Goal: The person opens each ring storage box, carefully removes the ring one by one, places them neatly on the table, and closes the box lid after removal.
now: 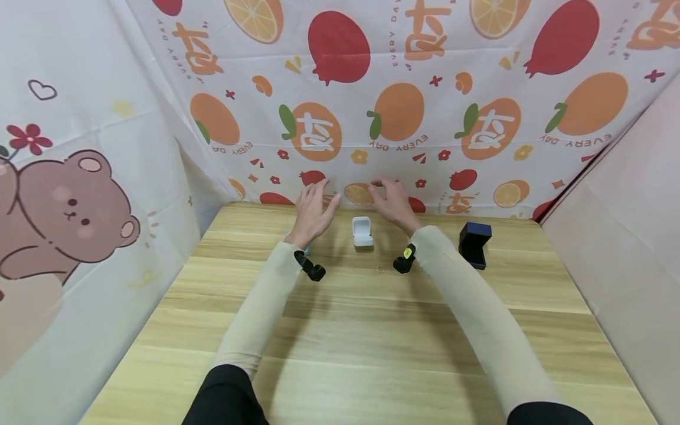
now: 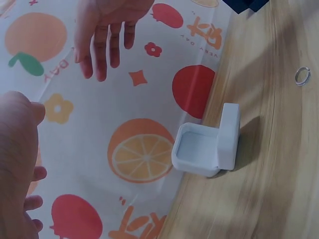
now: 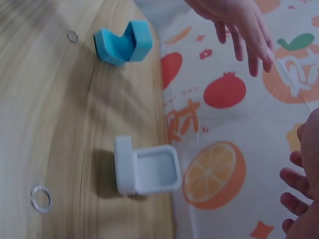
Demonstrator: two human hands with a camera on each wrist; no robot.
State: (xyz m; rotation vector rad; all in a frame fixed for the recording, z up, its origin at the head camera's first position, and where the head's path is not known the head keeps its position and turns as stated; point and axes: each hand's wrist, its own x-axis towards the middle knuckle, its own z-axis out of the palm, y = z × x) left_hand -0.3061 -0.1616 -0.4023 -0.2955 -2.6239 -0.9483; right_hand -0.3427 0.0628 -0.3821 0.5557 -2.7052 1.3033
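Note:
My left hand [image 1: 312, 213] is raised over the back of the table, fingers relaxed, holding nothing. To the right, my right hand [image 1: 394, 206] hovers likewise, its fingers loosely bent around nothing. Between the two stands a small white ring box [image 1: 363, 235] with its lid up; its inside looks bare in the right wrist view. A ribbed silvery ring [image 3: 41, 199] lies on the wood near that box. In the right wrist view a teal ring box [image 3: 119, 45] stands with its lid up, another ring [image 3: 72, 36] beside it. My left wrist mostly hides this box in the head view.
A dark navy box [image 1: 474, 245] stands open to the right of my right forearm. Behind the wooden table [image 1: 340, 348] hangs a fruit-print cloth [image 1: 393, 112]. A bear-print cloth [image 1: 79, 206] closes the left side, a pale cloth [image 1: 621, 224] the right.

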